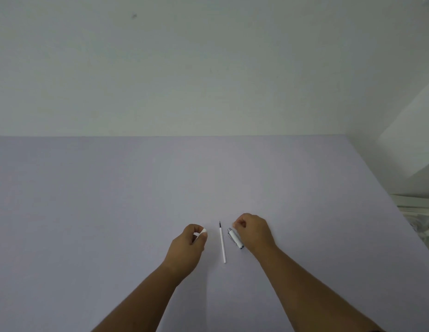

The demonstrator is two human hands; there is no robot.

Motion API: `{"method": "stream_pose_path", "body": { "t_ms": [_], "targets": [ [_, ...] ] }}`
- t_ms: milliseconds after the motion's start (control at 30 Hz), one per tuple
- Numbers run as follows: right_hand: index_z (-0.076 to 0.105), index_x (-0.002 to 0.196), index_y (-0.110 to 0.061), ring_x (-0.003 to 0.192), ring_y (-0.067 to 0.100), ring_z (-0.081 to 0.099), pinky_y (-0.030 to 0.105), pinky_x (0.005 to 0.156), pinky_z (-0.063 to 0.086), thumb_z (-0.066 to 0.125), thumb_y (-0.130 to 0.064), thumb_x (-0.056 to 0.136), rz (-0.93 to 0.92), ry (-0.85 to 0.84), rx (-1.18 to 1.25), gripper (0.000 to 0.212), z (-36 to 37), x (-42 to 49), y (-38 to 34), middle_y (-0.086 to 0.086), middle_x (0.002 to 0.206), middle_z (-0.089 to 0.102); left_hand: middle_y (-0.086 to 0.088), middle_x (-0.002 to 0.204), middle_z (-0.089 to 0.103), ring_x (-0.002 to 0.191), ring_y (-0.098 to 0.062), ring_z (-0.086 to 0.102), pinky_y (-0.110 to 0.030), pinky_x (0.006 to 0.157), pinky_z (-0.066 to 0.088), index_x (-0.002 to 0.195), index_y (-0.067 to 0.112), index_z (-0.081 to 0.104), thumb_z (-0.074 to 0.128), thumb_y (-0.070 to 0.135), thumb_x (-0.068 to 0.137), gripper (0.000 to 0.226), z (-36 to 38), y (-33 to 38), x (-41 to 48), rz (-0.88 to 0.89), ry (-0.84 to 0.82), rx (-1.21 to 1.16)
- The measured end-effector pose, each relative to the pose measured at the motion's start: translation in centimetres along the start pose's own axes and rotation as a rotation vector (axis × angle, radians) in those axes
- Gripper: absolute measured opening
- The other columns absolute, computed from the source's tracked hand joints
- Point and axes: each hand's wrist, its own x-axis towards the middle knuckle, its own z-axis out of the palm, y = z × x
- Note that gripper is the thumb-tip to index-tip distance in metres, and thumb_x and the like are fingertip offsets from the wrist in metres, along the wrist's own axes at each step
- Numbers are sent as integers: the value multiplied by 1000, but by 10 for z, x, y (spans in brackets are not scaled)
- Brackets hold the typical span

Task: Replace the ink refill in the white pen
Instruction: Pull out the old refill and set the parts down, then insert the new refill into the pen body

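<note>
Soft even light, faint shadows; wide-angle bend at edges, maybe slight blur.

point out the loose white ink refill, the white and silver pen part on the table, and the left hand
thin white ink refill (222, 244), head view, mid-shaft
white and silver pen barrel (235, 237), head view, white body
left hand (188, 248), head view, back of hand

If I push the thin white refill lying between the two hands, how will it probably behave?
The refill is a long, thin, round tube lying flat on the smooth table, so it would probably roll sideways easily. It looks very light and may slide at a slight touch. Its dark tip looks fine, perhaps fragile.
</note>
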Motion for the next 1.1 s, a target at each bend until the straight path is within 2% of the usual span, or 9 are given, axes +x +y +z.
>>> {"method": "stream_pose_path", "body": {
  "t_ms": [100, 200, 367, 467, 567, 767, 867, 967, 1100],
  "targets": [
    [65, 84, -14, 85, 25, 61, 30, 68, 41, 51, -33, 89, -58, -102, -240, 24, 16, -10, -21, 8, 94, 67, 6, 80, 62, 74, -6, 58, -17, 57, 39, 100, 27, 56, 43, 37, 95, 18, -3, -1, -2, 13, 18, 8],
    [65, 100, -11, 100, 24, 63, 30, 79, 47, 49, -22, 92, -112, -130, -457, 21, 32, -21, -32, 6, 106, 68, 5, 80, 62, 72, -7, 56, -16, 57, 40, 102, 25, 58, 43, 37, 95, 20, -7, -3, -5, 10, 24, 2],
    [62, 102, -9, 105, 23, 60, 30, 82, 49, 49, -3, 87, -93, -117, -520, 21, 45, -33, -36, 7, 112, 65, 7, 81, 63, 71, -6, 56, -19, 60, 42, 99, 26, 58, 43, 36, 95, 19, -12, -13, -11, 4, 28, 10],
    [63, 98, -7, 99, 25, 61, 30, 73, 47, 48, -12, 87, -1, -100, -362, 19, 42, -37, -42, 8, 106, 66, 8, 84, 65, 70, -8, 58, -21, 63, 45, 102, 27, 57, 43, 38, 95, 18, -12, -18, -14, 1, 11, 20],
    [62, 81, -12, 70, 21, 59, 25, 57, 42, 51, -23, 85, 26, -31, -59, 16, 30, -38, -46, 4, 78, 64, 8, 86, 66, 76, -13, 62, -18, 61, 47, 97, 30, 56, 43, 37, 96, 15, -13, -19, -15, 22, -2, 59],
    [65, 64, -20, 48, 11, 42, 24, 49, 37, 58, -23, 80, 103, 68, 596, 18, -1, -43, -56, -9, 52, 54, -1, 88, 63, 76, -17, 57, -20, 61, 44, 94, 28, 58, 45, 31, 96, 14, -12, -17, -17, 39, -24, 82],
    [65, 63, -22, 50, 14, 41, 29, 51, 39, 59, -22, 81, 111, 63, 691, 19, -7, -51, -58, -14, 45, 56, -2, 86, 63, 72, -15, 53, -20, 61, 43, 93, 28, 58, 44, 29, 96, 14, -8, -12, -18, 59, -29, 86],
    [67, 66, -23, 57, 13, 47, 32, 61, 46, 60, -23, 82, 110, 73, 699, 18, -9, -57, -58, -13, 51, 61, -6, 92, 66, 77, -20, 57, -21, 62, 44, 93, 28, 58, 43, 29, 96, 15, -5, -7, -20, 86, -33, 80],
    [68, 70, -20, 57, 14, 45, 28, 57, 44, 60, -23, 83, 113, 75, 742, 15, -11, -64, -56, -7, 60, 62, -7, 95, 67, 89, -30, 62, -23, 64, 46, 96, 25, 58, 42, 30, 97, 17, -2, -2, -25, 105, -29, 78]
  ]
}}
